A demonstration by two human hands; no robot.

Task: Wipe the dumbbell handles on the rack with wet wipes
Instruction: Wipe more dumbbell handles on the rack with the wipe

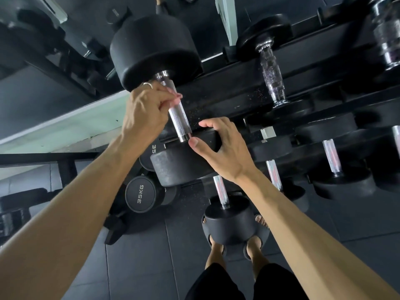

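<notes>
A large black dumbbell lies on the top tier of the rack (236, 83), its far head (153, 50) up and away from me and its near head (177, 169) toward me. Its knurled steel handle (180, 119) runs between them. My left hand (147, 111), wearing a ring, is closed around the upper part of the handle. My right hand (220, 150) grips the top edge of the near head, thumb beside the handle's lower end. I see no wet wipe; if there is one, it is hidden inside my left hand.
Another dumbbell with a knurled handle (271, 76) sits to the right on the same tier. Lower tiers hold several dumbbells with shiny handles (273, 174). A 35KG dumbbell (140, 193) lies low at the left. My sandalled feet (216, 245) stand on the dark tiled floor.
</notes>
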